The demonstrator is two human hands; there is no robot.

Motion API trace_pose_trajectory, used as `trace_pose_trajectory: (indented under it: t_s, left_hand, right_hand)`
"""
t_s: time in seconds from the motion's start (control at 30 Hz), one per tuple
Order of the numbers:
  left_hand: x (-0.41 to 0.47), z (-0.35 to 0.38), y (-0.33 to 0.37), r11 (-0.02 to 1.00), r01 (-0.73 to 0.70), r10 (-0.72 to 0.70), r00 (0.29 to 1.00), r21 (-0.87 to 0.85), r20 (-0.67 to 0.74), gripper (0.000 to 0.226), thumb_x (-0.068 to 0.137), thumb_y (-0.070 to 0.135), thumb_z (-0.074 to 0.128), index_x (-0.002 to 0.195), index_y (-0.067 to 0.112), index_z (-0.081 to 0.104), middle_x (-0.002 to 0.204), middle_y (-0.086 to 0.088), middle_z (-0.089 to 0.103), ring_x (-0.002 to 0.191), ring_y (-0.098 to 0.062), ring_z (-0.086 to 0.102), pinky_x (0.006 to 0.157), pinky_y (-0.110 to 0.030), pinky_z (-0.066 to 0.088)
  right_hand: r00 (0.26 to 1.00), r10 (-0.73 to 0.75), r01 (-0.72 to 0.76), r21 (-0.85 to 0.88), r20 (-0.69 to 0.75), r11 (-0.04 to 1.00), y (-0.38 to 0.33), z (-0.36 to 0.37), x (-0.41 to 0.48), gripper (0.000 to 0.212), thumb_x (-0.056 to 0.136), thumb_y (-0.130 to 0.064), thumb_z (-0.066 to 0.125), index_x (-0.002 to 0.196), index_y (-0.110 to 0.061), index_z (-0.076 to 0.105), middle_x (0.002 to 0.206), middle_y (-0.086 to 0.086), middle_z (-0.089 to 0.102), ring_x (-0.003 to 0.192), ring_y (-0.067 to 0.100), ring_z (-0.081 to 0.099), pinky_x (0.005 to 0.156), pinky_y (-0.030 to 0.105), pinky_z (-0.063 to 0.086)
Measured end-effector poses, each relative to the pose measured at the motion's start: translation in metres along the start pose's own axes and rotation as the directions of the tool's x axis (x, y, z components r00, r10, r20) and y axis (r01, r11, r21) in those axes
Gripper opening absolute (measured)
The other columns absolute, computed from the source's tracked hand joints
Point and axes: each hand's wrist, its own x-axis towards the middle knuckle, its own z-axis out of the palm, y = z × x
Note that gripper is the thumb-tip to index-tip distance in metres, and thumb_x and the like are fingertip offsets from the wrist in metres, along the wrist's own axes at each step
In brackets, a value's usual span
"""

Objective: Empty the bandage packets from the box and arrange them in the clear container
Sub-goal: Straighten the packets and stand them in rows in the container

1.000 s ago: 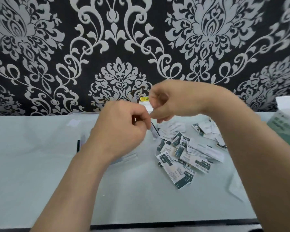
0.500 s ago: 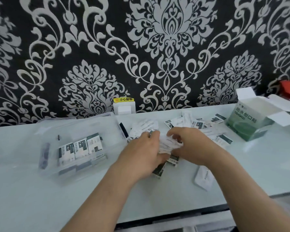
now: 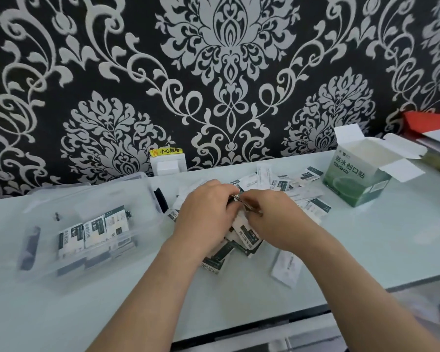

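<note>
Quick count from where I'm standing: one box (image 3: 353, 184), one container (image 3: 61, 199) with three packets (image 3: 94, 231) showing on top, a heap of loose packets (image 3: 244, 237) too jumbled to count, one stray packet (image 3: 286, 269) off alone, one socket (image 3: 167, 165), and two hands: left hand (image 3: 206, 212), right hand (image 3: 274, 219).

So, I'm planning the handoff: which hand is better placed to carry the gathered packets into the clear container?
Left, probably. Both hands grip packets; the clear container lies on the side of the left hand, while the right hand would have to reach across.
</note>
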Motion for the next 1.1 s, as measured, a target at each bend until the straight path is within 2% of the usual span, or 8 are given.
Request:
trace_pose_trajectory:
  t_s: [0.17,0.3,0.47,0.6,0.7,0.83,0.97,1.1]
  left_hand:
    - [0.004,0.004,0.000,0.994,0.005,-0.017,0.994,-0.110,-0.108,0.023,0.091,0.027,0.063,0.114,0.026,0.067,0.100,0.006,0.066,0.091,-0.014,0.058,0.080,-0.024,0.043]
    - [0.007,0.008,0.004,0.967,0.063,-0.091,0.991,-0.245,-0.103,0.024,0.088,0.011,0.063,0.106,0.027,0.067,0.081,0.009,0.064,0.078,-0.016,0.060,0.077,-0.034,0.051]
    - [0.009,0.013,0.003,0.963,0.090,-0.106,0.993,-0.255,-0.048,0.027,0.093,0.013,0.057,0.114,0.030,0.061,0.087,0.010,0.062,0.084,-0.012,0.059,0.079,-0.033,0.051]
    - [0.017,0.015,-0.001,0.988,0.145,-0.149,0.985,-0.055,-0.085,0.041,0.096,0.018,0.048,0.136,0.022,0.045,0.123,-0.004,0.055,0.114,-0.021,0.049,0.093,-0.033,0.040]
    - [0.027,0.016,-0.008,0.946,0.278,-0.287,0.957,0.165,0.031,0.045,0.098,0.027,0.042,0.140,0.014,0.037,0.138,-0.013,0.045,0.126,-0.031,0.040,0.102,-0.041,0.035]
    - [0.032,0.015,-0.011,0.877,0.388,-0.443,0.880,0.283,0.168,0.045,0.097,0.029,0.043,0.139,0.019,0.034,0.133,-0.011,0.048,0.122,-0.033,0.043,0.095,-0.046,0.041]
    - [0.034,0.015,-0.011,0.901,0.404,-0.411,0.912,0.156,0.012,0.055,0.084,0.010,0.055,0.136,0.027,0.046,0.124,-0.002,0.059,0.114,-0.027,0.053,0.092,-0.042,0.046]
    - [0.034,0.015,-0.013,0.906,0.417,-0.411,0.908,0.075,-0.080,0.041,0.086,0.005,0.053,0.121,0.025,0.063,0.113,-0.004,0.067,0.104,-0.029,0.060,0.082,-0.036,0.050]
  right_hand:
    - [0.998,0.064,-0.055,0.259,-0.028,0.964,-0.001,-0.005,0.004,0.032,0.092,-0.010,0.045,0.113,-0.021,0.065,0.076,0.001,0.068,0.058,0.012,0.055,0.052,0.020,0.043]
    - [0.999,0.042,-0.029,0.337,-0.031,0.941,-0.004,-0.003,0.007,0.020,0.096,-0.015,0.047,0.092,-0.025,0.063,0.059,-0.006,0.053,0.049,0.009,0.043,0.045,0.016,0.034]
    - [0.995,0.093,-0.085,0.197,-0.030,0.977,0.000,0.003,0.009,0.031,0.095,-0.004,0.041,0.072,-0.022,0.052,0.066,0.003,0.055,0.062,0.023,0.051,0.053,0.028,0.038]
    - [0.961,0.229,-0.193,0.219,-0.152,0.956,0.001,0.000,0.010,0.022,0.090,0.001,0.041,0.085,-0.006,0.061,0.078,0.009,0.064,0.072,0.031,0.061,0.060,0.035,0.051]
    - [0.938,0.291,-0.216,0.337,-0.190,0.916,0.000,-0.001,0.011,0.025,0.088,0.001,0.037,0.087,-0.005,0.061,0.081,0.014,0.067,0.074,0.036,0.062,0.063,0.041,0.052]
    - [0.921,0.346,-0.239,0.440,-0.180,0.866,0.002,-0.003,0.011,0.025,0.089,-0.002,0.037,0.094,-0.008,0.061,0.083,0.012,0.068,0.079,0.032,0.063,0.070,0.041,0.054]
    - [0.920,0.362,-0.253,0.482,-0.147,0.839,0.003,-0.005,0.011,0.024,0.093,-0.009,0.038,0.095,-0.008,0.062,0.084,0.010,0.066,0.077,0.030,0.061,0.070,0.038,0.050]
    - [0.918,0.362,-0.260,0.442,-0.164,0.858,0.003,-0.009,0.010,0.025,0.099,-0.017,0.038,0.098,-0.006,0.060,0.091,0.004,0.063,0.083,0.024,0.057,0.075,0.035,0.047]
